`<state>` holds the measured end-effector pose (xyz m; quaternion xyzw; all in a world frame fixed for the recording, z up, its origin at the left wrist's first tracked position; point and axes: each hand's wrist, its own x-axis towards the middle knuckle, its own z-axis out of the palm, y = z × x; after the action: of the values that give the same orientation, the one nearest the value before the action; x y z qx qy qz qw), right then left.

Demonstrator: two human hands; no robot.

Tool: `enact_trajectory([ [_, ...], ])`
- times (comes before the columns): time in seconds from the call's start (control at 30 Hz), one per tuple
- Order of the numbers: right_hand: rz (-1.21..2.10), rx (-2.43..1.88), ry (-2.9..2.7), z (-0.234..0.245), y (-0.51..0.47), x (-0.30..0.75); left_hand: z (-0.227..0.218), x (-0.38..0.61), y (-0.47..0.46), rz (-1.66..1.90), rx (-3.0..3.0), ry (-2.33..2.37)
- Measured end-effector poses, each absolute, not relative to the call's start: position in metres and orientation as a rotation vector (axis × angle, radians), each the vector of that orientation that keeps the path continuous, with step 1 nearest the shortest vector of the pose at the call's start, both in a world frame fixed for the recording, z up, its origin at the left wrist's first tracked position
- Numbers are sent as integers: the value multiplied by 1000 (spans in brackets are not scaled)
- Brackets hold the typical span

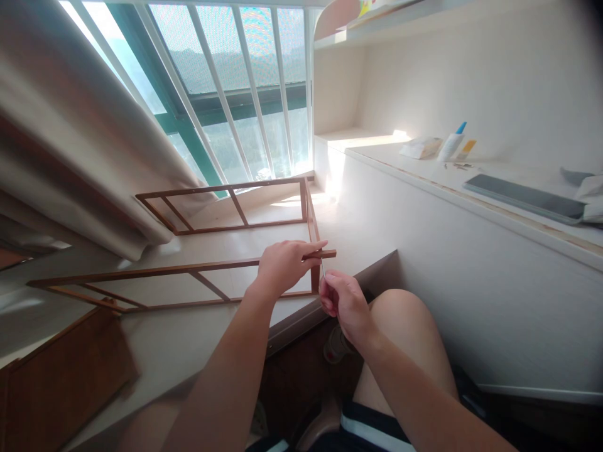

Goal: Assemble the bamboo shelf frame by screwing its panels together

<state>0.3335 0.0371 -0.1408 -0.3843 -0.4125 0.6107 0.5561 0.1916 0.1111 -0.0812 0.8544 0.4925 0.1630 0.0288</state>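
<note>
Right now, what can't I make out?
Thin silvery metal rod, lower end: head view, hidden by the right hand.
Rod's upper end at the straight brown wooden bar: head view, too small.
Flat brown wooden panel: head view, cut by the left edge.
Tiny brownish pieces on white countertop: head view, too small.

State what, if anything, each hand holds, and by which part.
The left hand pinches a wooden bar near its visible end; the right hand grips a thin rod by its near end.
</note>
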Motion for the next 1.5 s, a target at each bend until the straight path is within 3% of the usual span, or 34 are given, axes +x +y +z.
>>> enact_trajectory([
  [0.57, 1981, -239, -626, -156, 38, 334, -81, 192, 112, 509, 2646, 1507],
  [0.93, 2018, -59, -436, -161, 34, 322, -78, 193, 111, 496, 2631, 1532],
  [1.23, 1903, -256, -377, -173, 30, 307, -75, 194, 109, 447, 2614, 1548],
  [1.5, 1956, -172, -303, -170, 29, 303, -76, 194, 109, 470, 2621, 1540],
])
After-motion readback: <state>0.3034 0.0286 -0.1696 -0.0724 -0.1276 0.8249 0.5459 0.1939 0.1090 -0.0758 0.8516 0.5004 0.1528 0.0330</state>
